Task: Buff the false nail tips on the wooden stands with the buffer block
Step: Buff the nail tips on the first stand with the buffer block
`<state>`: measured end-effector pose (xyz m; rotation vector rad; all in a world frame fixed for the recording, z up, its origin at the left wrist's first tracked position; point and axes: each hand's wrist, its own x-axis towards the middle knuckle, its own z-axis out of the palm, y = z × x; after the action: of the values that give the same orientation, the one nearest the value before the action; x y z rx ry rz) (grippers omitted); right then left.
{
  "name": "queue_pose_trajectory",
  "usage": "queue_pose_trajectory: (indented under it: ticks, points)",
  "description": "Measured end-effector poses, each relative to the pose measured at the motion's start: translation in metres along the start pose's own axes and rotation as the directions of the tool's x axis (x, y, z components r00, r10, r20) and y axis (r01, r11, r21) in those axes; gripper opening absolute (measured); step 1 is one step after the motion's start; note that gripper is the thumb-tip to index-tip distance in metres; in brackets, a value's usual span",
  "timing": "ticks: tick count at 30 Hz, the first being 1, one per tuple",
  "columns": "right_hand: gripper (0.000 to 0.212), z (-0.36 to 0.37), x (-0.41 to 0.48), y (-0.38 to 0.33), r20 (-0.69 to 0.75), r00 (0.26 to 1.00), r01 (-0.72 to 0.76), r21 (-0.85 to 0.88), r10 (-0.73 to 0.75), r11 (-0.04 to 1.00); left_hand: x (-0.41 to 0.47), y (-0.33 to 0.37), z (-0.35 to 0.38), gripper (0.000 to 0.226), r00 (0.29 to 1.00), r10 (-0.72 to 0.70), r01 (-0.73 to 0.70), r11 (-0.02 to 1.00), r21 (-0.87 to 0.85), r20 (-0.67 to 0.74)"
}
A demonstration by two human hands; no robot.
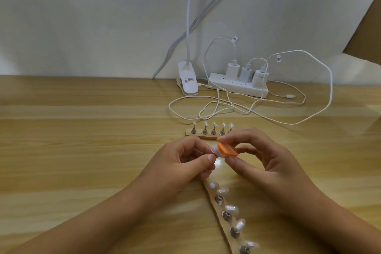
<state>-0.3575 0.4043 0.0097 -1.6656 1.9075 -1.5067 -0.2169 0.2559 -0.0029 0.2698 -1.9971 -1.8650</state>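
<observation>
power strip (237,86) behind far stand (201,135)

1. The buffer block (227,149) is small, orange on one side and white below. It is up in the air, tilted, pinched at its edges.
2. A clear false nail tip (213,150) touches the block's left end.
3. The far wooden stand (201,134) lies flat across the table. Five clear tips stand on its little metal posts.
4. The near wooden stand (221,213) runs slanting toward the bottom edge, with shiny pale tips on its posts.
</observation>
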Motion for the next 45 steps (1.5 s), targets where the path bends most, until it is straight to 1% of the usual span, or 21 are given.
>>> queue_pose_trajectory:
  ticks: [1,4,6,9,13,15,17,19,21,23,25,27,29,31,33,34,37,39,42,43,45]
  points:
    - [0.026,-0.001,0.001,0.002,-0.002,1.000,-0.012,-0.015,0.012,1.000,0.000,0.001,0.000,0.002,1.000,0.001,-0.001,1.000,-0.019,-0.003]
    - [0.025,-0.007,0.001,0.009,-0.087,0.994,-0.065,-0.011,0.064,0.998,-0.001,0.001,0.001,0.004,1.000,0.007,-0.008,0.999,-0.031,-0.008]
    - [0.021,-0.007,0.001,0.006,-0.125,0.992,0.005,0.021,-0.003,1.000,-0.001,0.001,0.001,0.004,1.000,0.008,-0.008,1.000,-0.017,-0.003]
    - [0.023,0.000,0.001,0.004,-0.053,0.986,0.155,-0.093,-0.161,0.983,0.000,0.000,0.000,0.005,1.000,0.016,-0.016,1.000,0.010,0.001]
    - [0.029,-0.003,0.003,0.009,-0.068,0.995,0.059,-0.123,-0.067,0.991,-0.001,-0.002,-0.001,0.003,1.000,0.018,-0.018,0.999,0.031,0.005]
    - [0.025,-0.006,0.002,0.005,-0.068,0.985,0.147,-0.139,-0.158,0.979,0.000,-0.002,-0.002,0.006,1.000,0.023,-0.023,0.999,0.039,0.008]
    - [0.026,-0.005,0.002,0.003,-0.002,0.971,0.233,-0.195,-0.238,0.953,0.000,-0.003,-0.002,0.007,1.000,0.025,-0.025,0.998,0.056,0.008]
    - [0.025,-0.007,0.002,0.007,0.015,0.980,0.198,-0.227,-0.200,0.954,0.000,-0.004,-0.002,0.007,1.000,0.025,-0.026,0.996,0.081,0.009]
    - [0.025,-0.010,0.002,0.008,-0.046,0.985,0.151,-0.217,-0.165,0.964,0.000,-0.004,-0.002,0.006,1.000,0.029,-0.030,0.996,0.087,0.009]
    - [0.025,-0.010,0.001,0.004,-0.070,0.970,0.215,-0.192,-0.232,0.958,-0.001,-0.004,-0.002,0.008,0.999,0.035,-0.036,0.996,0.081,0.015]
    - [0.025,-0.006,-0.001,0.003,-0.009,0.954,0.291,-0.211,-0.299,0.933,0.000,-0.004,-0.003,0.017,0.999,0.044,-0.046,0.995,0.085,0.022]
    - [0.024,-0.006,0.001,0.009,0.023,0.972,0.231,-0.225,-0.232,0.947,0.000,-0.004,-0.003,0.021,0.998,0.047,-0.049,0.995,0.089,0.031]
    - [0.026,-0.008,0.001,0.014,-0.033,0.992,0.111,-0.172,-0.118,0.979,0.000,-0.004,-0.002,0.024,0.998,0.045,-0.048,0.995,0.083,0.035]
    - [0.025,-0.008,0.001,0.011,-0.061,0.987,0.144,-0.116,-0.151,0.983,0.000,-0.003,-0.001,0.021,0.998,0.048,-0.052,0.995,0.088,0.045]
    - [0.024,-0.003,0.000,0.008,-0.013,0.967,0.249,-0.147,-0.254,0.957,-0.001,-0.001,-0.001,0.009,0.997,0.056,-0.059,0.996,0.064,0.051]
    - [0.024,-0.003,0.001,0.010,0.014,0.967,0.255,-0.172,-0.256,0.952,0.000,-0.002,-0.001,0.010,0.997,0.059,-0.061,0.997,0.056,0.047]
    - [0.026,-0.004,0.001,0.017,-0.047,0.995,0.083,-0.139,-0.090,0.987,0.000,-0.003,0.000,0.011,0.998,0.049,-0.050,0.998,0.027,0.036]
    - [0.026,-0.005,0.001,0.012,-0.103,0.988,0.105,-0.087,-0.113,0.991,0.000,-0.003,0.001,0.008,0.998,0.048,-0.049,0.999,0.023,0.032]
    - [0.023,-0.001,0.001,0.006,-0.044,0.959,0.266,-0.203,-0.280,0.942,0.000,-0.003,-0.001,0.010,0.998,0.057,-0.058,0.992,0.114,0.011]
    - [0.023,-0.001,0.002,0.008,-0.018,0.959,0.269,-0.252,-0.282,0.930,0.001,-0.003,-0.001,0.010,0.999,0.053,-0.053,0.988,0.144,0.010]
    - [0.022,-0.005,0.002,0.014,-0.035,0.979,0.183,-0.267,-0.199,0.946,0.000,-0.003,-0.001,0.008,0.999,0.048,-0.048,0.987,0.153,0.007]
